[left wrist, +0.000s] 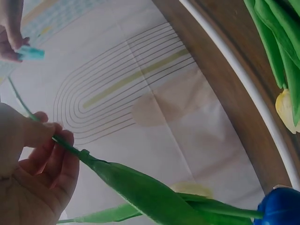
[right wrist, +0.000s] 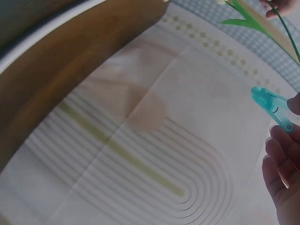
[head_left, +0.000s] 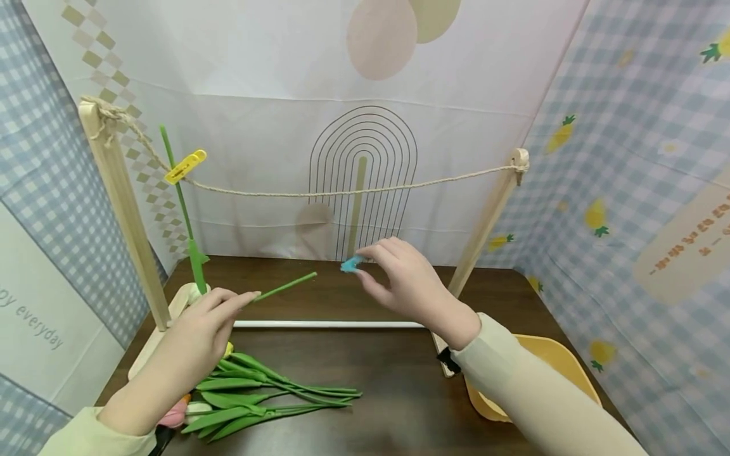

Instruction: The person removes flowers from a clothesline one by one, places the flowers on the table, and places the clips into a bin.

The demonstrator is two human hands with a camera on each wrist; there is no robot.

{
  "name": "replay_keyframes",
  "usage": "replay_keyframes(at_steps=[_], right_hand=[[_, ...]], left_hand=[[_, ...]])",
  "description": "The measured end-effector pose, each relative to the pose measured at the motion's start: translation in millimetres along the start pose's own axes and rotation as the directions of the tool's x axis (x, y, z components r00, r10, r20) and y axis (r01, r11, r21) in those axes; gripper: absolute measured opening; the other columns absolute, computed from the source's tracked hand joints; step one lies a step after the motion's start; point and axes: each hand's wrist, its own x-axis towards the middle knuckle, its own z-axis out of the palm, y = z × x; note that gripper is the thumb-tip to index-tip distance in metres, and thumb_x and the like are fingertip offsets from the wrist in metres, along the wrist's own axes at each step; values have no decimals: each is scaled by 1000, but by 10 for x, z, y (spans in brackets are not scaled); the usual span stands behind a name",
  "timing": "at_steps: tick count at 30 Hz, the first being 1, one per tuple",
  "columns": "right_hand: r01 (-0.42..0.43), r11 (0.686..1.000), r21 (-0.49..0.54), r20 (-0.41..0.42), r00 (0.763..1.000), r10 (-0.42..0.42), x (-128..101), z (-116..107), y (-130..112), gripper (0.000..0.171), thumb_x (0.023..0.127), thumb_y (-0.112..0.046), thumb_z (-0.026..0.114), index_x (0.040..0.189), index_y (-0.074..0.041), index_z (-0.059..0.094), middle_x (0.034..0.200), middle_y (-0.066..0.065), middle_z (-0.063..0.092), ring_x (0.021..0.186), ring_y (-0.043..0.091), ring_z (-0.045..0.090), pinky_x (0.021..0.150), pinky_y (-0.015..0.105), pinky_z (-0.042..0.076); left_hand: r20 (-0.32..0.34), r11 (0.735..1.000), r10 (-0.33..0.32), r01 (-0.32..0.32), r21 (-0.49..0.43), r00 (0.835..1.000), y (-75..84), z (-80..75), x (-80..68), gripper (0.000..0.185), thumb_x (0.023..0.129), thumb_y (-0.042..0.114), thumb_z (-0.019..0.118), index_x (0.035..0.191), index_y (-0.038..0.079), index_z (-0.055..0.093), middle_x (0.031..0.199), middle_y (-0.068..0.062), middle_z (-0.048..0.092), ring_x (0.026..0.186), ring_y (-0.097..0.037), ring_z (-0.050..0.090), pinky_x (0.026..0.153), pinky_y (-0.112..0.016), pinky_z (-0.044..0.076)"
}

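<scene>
My left hand [head_left: 236,301] pinches a thin green artificial flower stem [head_left: 285,286] and holds it slanted above the dark table; the left wrist view shows the stem [left wrist: 70,147] between thumb and fingers, with a broad green leaf [left wrist: 150,192] below. My right hand [head_left: 365,261] pinches a small blue clothes clip [head_left: 350,264] just right of the stem's tip. In the right wrist view the clip [right wrist: 272,105] juts out from the fingertips [right wrist: 281,140]. Both hands hover below a rope [head_left: 342,190] strung between two wooden posts.
A yellow clip [head_left: 186,166] pins another green stem [head_left: 182,209] to the rope at the left. Several tulips [head_left: 256,392] lie on the table [head_left: 388,392] near my left arm. A white rod [head_left: 331,324] joins the post bases. A yellow bowl [head_left: 550,358] sits at the right.
</scene>
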Motion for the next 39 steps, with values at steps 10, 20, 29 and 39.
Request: replay_keyframes(at_steps=[10,20,29,39], right_hand=[[-187,982,-6,53,981,187,-702,-99,156,30,87,-18,69,115,-10,63,102,-3,64,92,16,58,78,34,49],[-405,913,-55,78,909,409,-1574,-143,293,34,84,-10,73,117,-12,62,100,-6,60,87,10,56,69,29,50],[-667,739,-94,153,724,673,-2196,-301,511,33,89,-13,69,120,-7,59,108,5,62,92,23,62,71,42,53],[-863,488,-128,352,421,836,-2681,-460,636,28,91,-20,67,112,-5,56,105,10,62,88,23,60,64,37,51]], left_hand=[[228,999,-7,-2,41,974,118,91,-137,53,71,-15,70,118,11,68,92,5,55,77,-11,53,64,-32,46],[475,995,-103,81,66,874,216,208,-279,44,82,-13,63,114,16,71,83,13,44,70,-3,38,59,-23,36],[633,991,-128,119,57,763,244,354,-430,50,81,-17,59,113,18,72,78,13,38,66,-7,31,57,-23,32],[713,993,-111,112,45,693,268,577,-463,44,78,-15,64,108,15,73,80,9,46,69,-9,42,59,-30,39]])
